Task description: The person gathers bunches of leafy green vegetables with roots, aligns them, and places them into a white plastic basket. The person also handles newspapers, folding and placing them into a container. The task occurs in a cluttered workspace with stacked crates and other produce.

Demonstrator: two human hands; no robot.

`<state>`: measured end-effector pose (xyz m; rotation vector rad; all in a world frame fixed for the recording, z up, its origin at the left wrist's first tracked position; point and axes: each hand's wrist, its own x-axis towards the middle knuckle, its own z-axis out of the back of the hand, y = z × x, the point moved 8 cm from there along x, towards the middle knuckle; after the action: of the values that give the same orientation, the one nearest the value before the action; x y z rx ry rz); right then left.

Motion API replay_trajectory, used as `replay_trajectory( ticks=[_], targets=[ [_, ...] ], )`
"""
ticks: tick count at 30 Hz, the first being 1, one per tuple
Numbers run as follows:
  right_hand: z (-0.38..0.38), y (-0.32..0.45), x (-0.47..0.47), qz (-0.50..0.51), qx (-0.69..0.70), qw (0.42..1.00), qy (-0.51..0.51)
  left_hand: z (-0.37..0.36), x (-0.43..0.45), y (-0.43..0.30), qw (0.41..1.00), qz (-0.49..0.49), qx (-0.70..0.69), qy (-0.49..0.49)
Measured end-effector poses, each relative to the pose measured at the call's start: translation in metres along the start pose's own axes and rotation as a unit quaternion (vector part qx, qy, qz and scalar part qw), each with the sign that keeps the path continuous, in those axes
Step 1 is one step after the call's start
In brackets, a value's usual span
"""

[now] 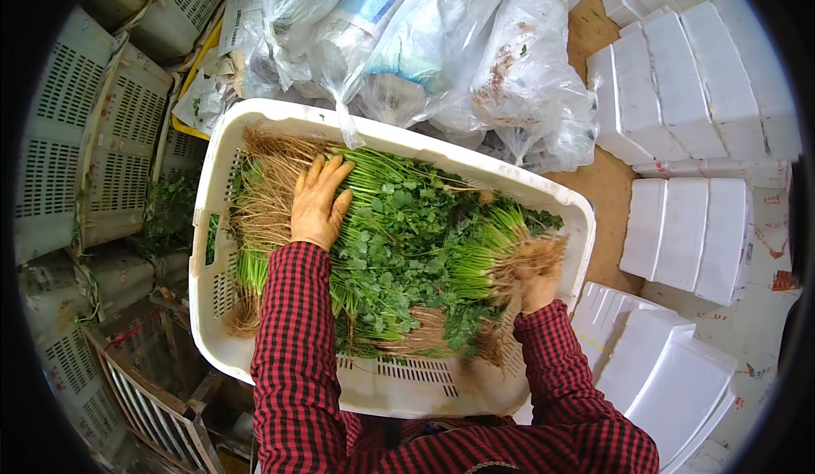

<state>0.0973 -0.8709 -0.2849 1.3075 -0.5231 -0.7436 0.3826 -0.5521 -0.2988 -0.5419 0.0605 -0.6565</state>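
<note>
A white plastic crate [407, 127] with slotted walls lies before me, holding leafy green herbs with roots, which look like coriander [395, 219]. My left hand [319, 203], stained yellowish or thinly gloved, rests flat on the stems beside the brown roots [267, 200] at the crate's left end. At the right end my right hand [540, 286] is at the root end of a bunch of coriander [484, 254]. Its roots point right and its leaves point left. Roots partly cover the right fingers, so their exact grip is hidden. More roots [417, 332] show near the crate's front wall.
Stuffed clear plastic bags [439, 34] lie against the crate's far side. White foam boxes [684, 232] are stacked on the right, with foam lids or boxes [649, 353] nearer me. Slotted plastic crates [121, 136] stand along the left, above a slatted frame [149, 404].
</note>
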Motion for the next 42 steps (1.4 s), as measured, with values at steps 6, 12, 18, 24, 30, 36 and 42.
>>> replay_trajectory(
  ticks=[6, 12, 18, 24, 30, 36, 42],
  targets=[
    [0.039, -0.072, -0.015, -0.213, 0.242, 0.942, -0.093, 0.009, -0.001, -0.02, 0.997, 0.035, 0.069, -0.003],
    [0.033, -0.064, -0.025, -0.087, 0.132, 0.985, -0.068, -0.012, -0.007, -0.152, 0.979, -0.05, -0.186, -0.072],
    [0.012, -0.034, -0.041, -0.075, 0.258, 0.963, -0.013, -0.234, -0.017, -0.166, 0.726, 0.248, -0.642, 0.008],
    [0.039, -0.076, -0.049, -0.177, 0.454, 0.871, -0.054, -0.148, -0.026, -0.281, 0.932, -0.003, -0.289, 0.217],
    [0.034, 0.044, -0.031, -0.066, 0.328, 0.942, 0.017, -0.106, -0.027, -0.301, 0.917, 0.01, -0.381, 0.115],
    [0.042, 0.176, -0.045, 0.302, -0.029, 0.942, 0.14, -0.016, -0.048, -0.328, 0.876, 0.017, -0.482, 0.003],
    [0.047, 0.192, -0.042, 0.273, 0.022, 0.94, 0.203, 0.036, -0.096, -0.304, 0.818, -0.003, -0.575, 0.008]
  ],
)
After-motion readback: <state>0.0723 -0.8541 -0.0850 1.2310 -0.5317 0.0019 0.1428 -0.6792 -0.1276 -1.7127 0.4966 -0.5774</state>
